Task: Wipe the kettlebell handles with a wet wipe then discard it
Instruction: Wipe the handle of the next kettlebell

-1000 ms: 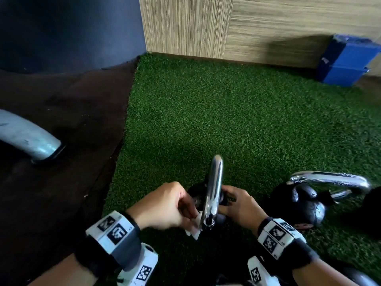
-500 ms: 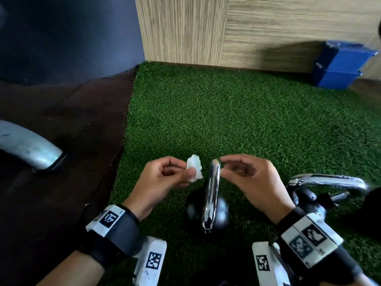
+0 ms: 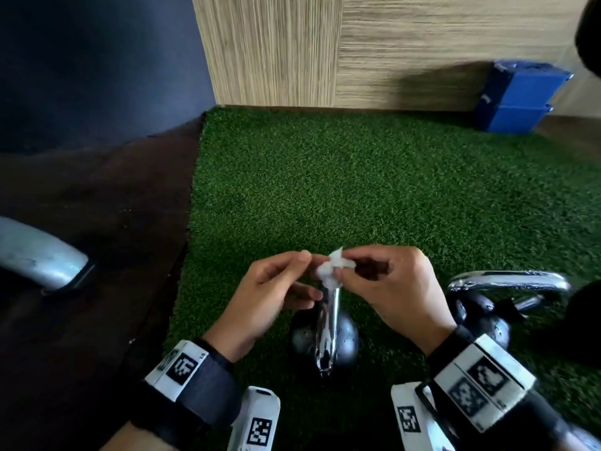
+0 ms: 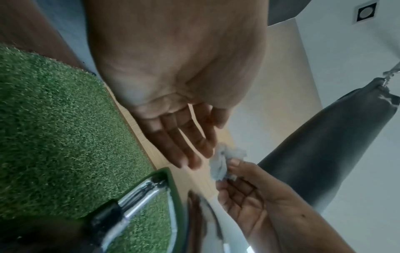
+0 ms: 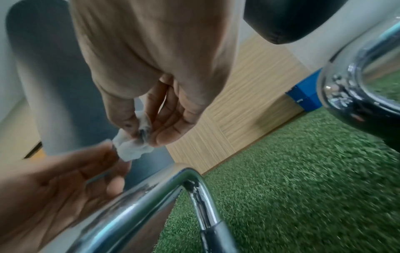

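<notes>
A crumpled white wet wipe (image 3: 331, 271) hangs just above the chrome handle (image 3: 328, 320) of a black kettlebell (image 3: 346, 336) standing on green turf. My right hand (image 3: 349, 266) pinches the wipe between thumb and fingertips, as the right wrist view confirms at the wipe (image 5: 132, 149). My left hand (image 3: 292, 275) is beside it with relaxed, nearly straight fingers (image 4: 190, 145) whose tips are at the wipe (image 4: 223, 164) without gripping it. A second kettlebell (image 3: 484, 317) with a chrome handle (image 3: 507, 281) stands to the right.
Green turf (image 3: 357, 190) stretches ahead to a wood-panelled wall. Two stacked blue boxes (image 3: 517, 99) sit at the back right. Dark flooring lies to the left with a grey metal tube (image 3: 35, 252). A dark hanging bag (image 4: 324, 154) shows in the left wrist view.
Both hands rose from low on the kettlebell to above its handle. The wipe went from my left hand's pinch into my right hand, and the left fingers loosened.
</notes>
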A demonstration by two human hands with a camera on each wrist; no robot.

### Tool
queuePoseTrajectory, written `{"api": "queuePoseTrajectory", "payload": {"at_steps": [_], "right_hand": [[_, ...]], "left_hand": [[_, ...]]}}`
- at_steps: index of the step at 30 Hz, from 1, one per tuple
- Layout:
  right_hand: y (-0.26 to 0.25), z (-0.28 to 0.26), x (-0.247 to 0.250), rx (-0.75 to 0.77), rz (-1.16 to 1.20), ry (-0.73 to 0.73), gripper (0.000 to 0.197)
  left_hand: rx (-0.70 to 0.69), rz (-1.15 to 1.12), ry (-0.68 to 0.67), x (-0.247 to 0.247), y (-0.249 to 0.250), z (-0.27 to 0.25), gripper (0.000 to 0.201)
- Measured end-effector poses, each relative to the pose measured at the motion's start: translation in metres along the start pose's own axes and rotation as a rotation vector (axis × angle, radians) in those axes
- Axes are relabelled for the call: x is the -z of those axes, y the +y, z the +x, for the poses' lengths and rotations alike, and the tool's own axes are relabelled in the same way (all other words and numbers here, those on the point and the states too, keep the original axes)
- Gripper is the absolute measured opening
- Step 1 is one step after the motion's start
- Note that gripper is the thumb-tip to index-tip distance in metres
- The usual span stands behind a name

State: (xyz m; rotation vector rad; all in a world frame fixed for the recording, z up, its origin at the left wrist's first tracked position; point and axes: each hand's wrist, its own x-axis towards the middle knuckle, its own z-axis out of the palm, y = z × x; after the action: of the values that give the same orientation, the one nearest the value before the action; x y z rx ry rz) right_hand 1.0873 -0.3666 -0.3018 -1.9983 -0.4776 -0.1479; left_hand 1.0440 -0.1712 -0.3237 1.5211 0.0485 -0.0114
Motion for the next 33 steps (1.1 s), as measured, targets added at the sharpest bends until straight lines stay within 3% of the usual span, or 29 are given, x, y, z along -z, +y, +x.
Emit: {"api": "queuePoseTrajectory", "payload": {"at_steps": [2,3,6,8,11,17,22,25,28,33], "right_hand": [[0.015,0.002,0.001,-0.075,-0.021,0.064,0.026],[0.025,0.002,0.001,-0.132,-0.022,0.09,0.026],[0.052,0.002,-0.001,-0.291,-0.08,0.144,0.018],[0.065,0.001,-0.007,-0.335,-0.123,0.146,0.017],[0.084,0.006,-0.022,-0.355,-0.136,0.124,0.013],[0.096,0.012,-0.044,-0.378,-0.175,-0.053,0.012],[0.091,0.011,-0.046,-0.304,-0.144,-0.163,0.017],[0.082,0.016,-0.049,-0.294,-0.02,-0.109,0.01],[0.08,0.02,-0.049,-0.214,-0.07,0.006,0.007],[0.084,0.023,-0.047,-0.245,-0.132,-0.052,0.003]], "left_hand": [[-0.026,0.17,0.041,0.009,-0.013,0.006,0.021],[-0.024,0.325,0.029,0.015,-0.024,0.009,0.029],[0.04,0.788,-0.217,0.03,-0.064,0.006,0.082],[0.024,0.905,-0.379,0.025,-0.092,0.0,0.119],[-0.039,0.935,-0.376,0.004,-0.118,-0.006,0.149],[-0.274,0.774,-0.222,-0.012,-0.111,-0.005,0.129],[-0.297,0.702,-0.261,-0.013,-0.107,0.0,0.128],[-0.259,0.735,-0.254,-0.012,-0.108,0.0,0.128],[-0.28,0.851,-0.263,-0.011,-0.11,-0.001,0.124],[-0.201,0.733,-0.246,-0.006,-0.115,0.002,0.13]]}}
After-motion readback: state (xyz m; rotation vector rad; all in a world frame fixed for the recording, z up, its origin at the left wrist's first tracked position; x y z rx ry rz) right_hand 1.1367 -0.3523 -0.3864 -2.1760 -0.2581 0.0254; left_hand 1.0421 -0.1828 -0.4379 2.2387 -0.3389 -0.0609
